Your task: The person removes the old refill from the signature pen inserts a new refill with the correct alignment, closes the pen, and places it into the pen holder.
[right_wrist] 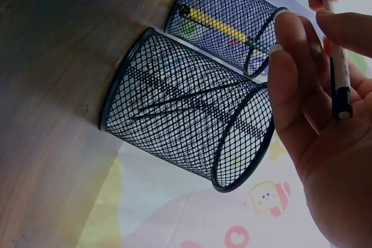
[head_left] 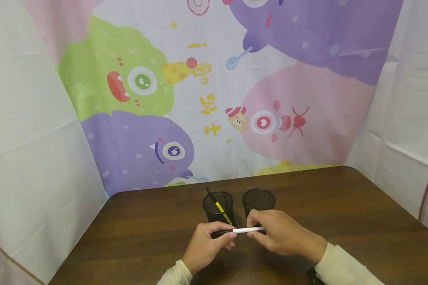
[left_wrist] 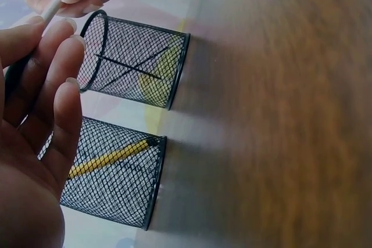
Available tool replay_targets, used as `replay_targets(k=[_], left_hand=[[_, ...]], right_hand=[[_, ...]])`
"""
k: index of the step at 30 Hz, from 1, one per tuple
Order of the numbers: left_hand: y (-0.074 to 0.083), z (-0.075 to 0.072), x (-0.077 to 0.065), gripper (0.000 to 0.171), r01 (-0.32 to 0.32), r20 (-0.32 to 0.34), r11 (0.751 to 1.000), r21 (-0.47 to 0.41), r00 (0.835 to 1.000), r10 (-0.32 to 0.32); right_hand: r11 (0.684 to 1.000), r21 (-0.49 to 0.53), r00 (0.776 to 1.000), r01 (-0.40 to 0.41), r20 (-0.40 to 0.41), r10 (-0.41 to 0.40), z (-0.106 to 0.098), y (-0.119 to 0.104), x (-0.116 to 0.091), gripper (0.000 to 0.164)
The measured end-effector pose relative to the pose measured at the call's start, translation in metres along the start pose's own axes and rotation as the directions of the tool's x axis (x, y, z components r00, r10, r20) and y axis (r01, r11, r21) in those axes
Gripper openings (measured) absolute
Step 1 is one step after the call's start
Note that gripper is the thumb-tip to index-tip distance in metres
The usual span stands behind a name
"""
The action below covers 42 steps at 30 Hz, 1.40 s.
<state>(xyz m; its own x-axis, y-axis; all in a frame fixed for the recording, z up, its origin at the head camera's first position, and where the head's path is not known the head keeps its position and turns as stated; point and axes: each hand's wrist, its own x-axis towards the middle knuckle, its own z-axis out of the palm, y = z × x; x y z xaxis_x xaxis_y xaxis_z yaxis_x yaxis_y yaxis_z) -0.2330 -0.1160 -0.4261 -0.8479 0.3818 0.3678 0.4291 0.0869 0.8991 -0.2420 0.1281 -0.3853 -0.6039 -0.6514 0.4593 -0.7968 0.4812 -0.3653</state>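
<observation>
Both hands hold one white-and-black marker pen (head_left: 244, 230) level in front of two black mesh pen cups. My left hand (head_left: 207, 244) pinches its black end between thumb and fingers. At the white barrel's other end, my right hand (head_left: 287, 235) grips with thumb and forefinger. In the right wrist view, the pen (right_wrist: 342, 79) shows a black end piece near the palm. The left mesh cup (left_wrist: 110, 193) contains a yellow-and-black pen (head_left: 219, 206), leaning out over the rim. Thin dark sticks show through the mesh of the right cup (right_wrist: 174, 120), partly behind my right hand in the head view.
The cups stand upright, side by side, on a dark wooden table (head_left: 146, 229). A cloth with cartoon monsters (head_left: 214, 158) hangs behind the table. White cloth walls (head_left: 32, 138) close in both sides. A small black object (head_left: 314, 276) lies by the right sleeve.
</observation>
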Motion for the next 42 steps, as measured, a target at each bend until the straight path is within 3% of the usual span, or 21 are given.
replay_targets(k=[19, 28, 34, 42], left_hand=[[-0.0015, -0.0011, -0.0005, 0.019, 0.005, 0.0, 1.0, -0.028, 1.0, -0.005], [-0.0021, -0.0033, -0.0001, 0.02, -0.002, -0.007, 0.999, -0.036, 1.0, 0.002], [-0.0027, -0.0036, 0.0012, 0.02, -0.013, -0.002, 0.999, -0.042, 1.0, 0.013], [-0.0017, -0.0027, 0.002, 0.02, -0.007, 0.02, 0.999, -0.045, 1.0, 0.008]], right_hand=[[0.999, 0.027, 0.999, -0.034, 0.015, 0.034, 0.0002, 0.0014, 0.0017, 0.023], [1.0, 0.008, 1.0, -0.026, 0.016, 0.026, 0.0015, 0.0021, 0.0028, 0.013], [1.0, 0.011, 0.999, -0.019, 0.045, 0.018, 0.0006, 0.0033, 0.0037, 0.021], [1.0, 0.0, 1.0, 0.02, 0.023, -0.02, -0.0003, 0.0029, 0.002, 0.018]])
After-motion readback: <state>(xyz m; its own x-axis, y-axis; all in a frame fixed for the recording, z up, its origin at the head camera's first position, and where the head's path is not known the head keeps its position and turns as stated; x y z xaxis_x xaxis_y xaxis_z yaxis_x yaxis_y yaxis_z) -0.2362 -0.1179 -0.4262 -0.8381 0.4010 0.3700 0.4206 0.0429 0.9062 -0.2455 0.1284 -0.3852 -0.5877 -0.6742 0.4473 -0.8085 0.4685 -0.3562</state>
